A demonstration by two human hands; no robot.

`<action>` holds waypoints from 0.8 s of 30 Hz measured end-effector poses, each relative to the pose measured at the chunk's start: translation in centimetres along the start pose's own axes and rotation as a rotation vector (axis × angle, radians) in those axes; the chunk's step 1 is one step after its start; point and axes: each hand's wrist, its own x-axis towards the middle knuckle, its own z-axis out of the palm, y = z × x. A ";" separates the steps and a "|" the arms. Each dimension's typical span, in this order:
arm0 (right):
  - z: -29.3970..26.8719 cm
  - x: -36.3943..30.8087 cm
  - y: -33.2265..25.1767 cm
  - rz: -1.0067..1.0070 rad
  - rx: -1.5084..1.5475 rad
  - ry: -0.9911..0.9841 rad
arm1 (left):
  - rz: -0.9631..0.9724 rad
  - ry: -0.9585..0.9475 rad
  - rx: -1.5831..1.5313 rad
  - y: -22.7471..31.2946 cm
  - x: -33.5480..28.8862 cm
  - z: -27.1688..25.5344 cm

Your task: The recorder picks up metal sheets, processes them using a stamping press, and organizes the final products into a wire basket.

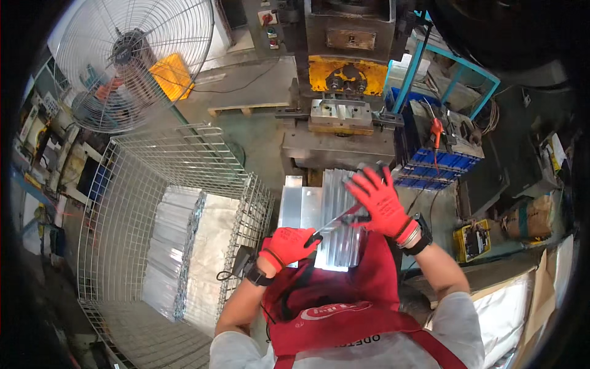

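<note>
My left hand point(291, 246), in a red glove with dark fingertips, is closed on one end of a thin metal strip point(332, 222). The strip slants up to the right, over a stack of long silvery metal profiles point(342, 246) in front of my apron. Over the stack's right side, my right hand point(381, 204), in a matching glove, has its fingers spread. The strip's far end lies near its thumb and palm; whether they touch, I cannot tell. Flat metal plates point(310, 206) lie just left of the stack.
On my left stands a wire mesh cage point(98, 246) holding stacked metal profiles point(165, 246). A large fan point(132, 55) rises behind it. Ahead is a press with a metal die point(341, 114). To its right, blue crates point(424, 169) carry a red air gun point(437, 132).
</note>
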 end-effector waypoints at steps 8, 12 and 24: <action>3.3 -3.1 1.6 -0.034 0.269 -0.334 | -0.101 0.267 -0.007 0.6 1.0 -4.4; 5.1 -2.3 2.2 0.422 0.711 -0.063 | -0.297 0.509 -0.703 -0.4 2.0 -2.0; 10.7 7.0 5.8 0.878 1.241 0.331 | 0.192 0.255 -0.930 0.3 6.0 7.2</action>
